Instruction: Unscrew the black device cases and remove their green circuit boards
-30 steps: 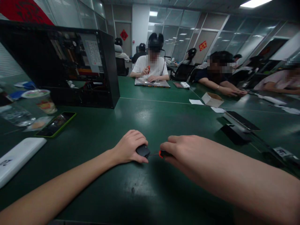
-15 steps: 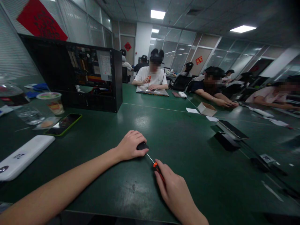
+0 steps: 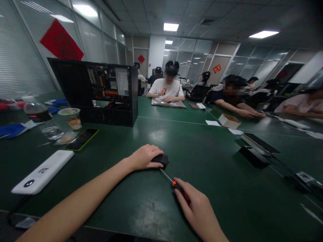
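Observation:
My left hand (image 3: 143, 157) rests on the green table (image 3: 156, 134), its fingers curled over a small black device (image 3: 160, 159) that it presses down. My right hand (image 3: 198, 210) is closed round a screwdriver (image 3: 176, 186) with a black and orange handle. The thin metal shaft runs up and left, and its tip meets the near edge of the black device.
An open black computer case (image 3: 101, 92) stands at the left back. A white power bank (image 3: 42, 172), a green-cased phone (image 3: 82, 139), a cup (image 3: 70, 118) and a bottle (image 3: 40, 116) lie left. A dark stand with a phone (image 3: 254, 148) sits right. Other people work at the far side.
My right hand has pulled back toward me, from beside the device to a slanted grip below it. The view has tilted up. My left hand has stayed on the device.

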